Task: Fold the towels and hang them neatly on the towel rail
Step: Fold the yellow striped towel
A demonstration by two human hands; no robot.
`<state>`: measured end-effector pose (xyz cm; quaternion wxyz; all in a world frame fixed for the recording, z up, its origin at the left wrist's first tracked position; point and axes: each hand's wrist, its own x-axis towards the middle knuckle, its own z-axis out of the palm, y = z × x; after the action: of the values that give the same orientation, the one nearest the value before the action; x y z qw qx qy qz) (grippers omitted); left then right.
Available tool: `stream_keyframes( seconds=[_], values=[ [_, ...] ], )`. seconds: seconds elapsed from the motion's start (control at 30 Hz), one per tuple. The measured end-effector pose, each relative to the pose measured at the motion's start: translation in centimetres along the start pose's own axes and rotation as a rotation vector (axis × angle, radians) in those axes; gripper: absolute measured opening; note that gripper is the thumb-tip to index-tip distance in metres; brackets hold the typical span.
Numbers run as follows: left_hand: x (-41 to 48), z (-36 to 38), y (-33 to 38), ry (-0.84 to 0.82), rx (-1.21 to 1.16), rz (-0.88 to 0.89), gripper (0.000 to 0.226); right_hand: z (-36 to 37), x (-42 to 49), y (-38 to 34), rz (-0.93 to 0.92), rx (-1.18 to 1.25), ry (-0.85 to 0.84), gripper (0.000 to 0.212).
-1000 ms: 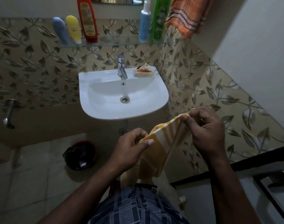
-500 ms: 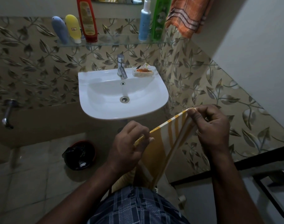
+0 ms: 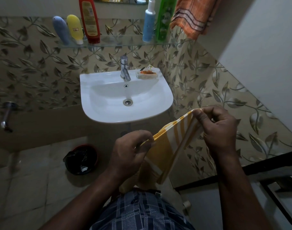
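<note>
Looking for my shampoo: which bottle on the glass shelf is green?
The green bottle at the glass shelf's right end, beside the light blue bottle. The others are the red bottle, yellow bottle and grey-blue bottle.

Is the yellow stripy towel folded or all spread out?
Folded, partly: the yellow striped towel hangs doubled in layers between the left hand and right hand, which pinch its top edge.

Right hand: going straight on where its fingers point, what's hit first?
Probably the white sink, at its near right rim: the right hand, pinching the yellow striped towel, points up-left at it. Depth is unclear from one view; it might pass under the rim.
</note>
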<state>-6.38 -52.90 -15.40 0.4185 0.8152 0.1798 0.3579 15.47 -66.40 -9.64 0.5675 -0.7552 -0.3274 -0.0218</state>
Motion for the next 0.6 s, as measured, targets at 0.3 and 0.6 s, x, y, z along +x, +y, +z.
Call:
stream_keyframes(
  seconds=[0.3,0.6],
  values=[
    [0.43,0.08,-0.20,0.015,0.044,-0.230,0.005,0.19,0.14,-0.26,-0.054,-0.058,-0.023,0.023],
    [0.58,-0.10,-0.05,0.089,0.065,-0.304,0.011,0.06,0.03,-0.03,-0.092,-0.090,-0.049,0.013]
  ],
)
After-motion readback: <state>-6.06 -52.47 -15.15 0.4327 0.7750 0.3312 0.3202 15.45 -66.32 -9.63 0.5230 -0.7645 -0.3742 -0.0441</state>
